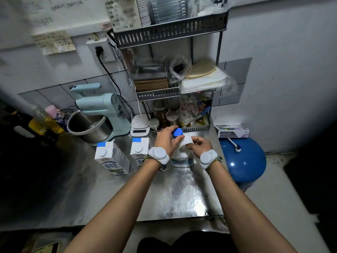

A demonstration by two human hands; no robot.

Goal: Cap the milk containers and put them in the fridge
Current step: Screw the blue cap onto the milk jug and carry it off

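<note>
blue cap (177, 132) sits pinched in the left hand (166, 141) over the neck of a white milk bottle (182, 152), which the right hand (199, 145) grips, standing on the steel counter (173, 194). set crooked, it could cross-thread and leak. two cartons (112, 157) beside it look capped.
</note>
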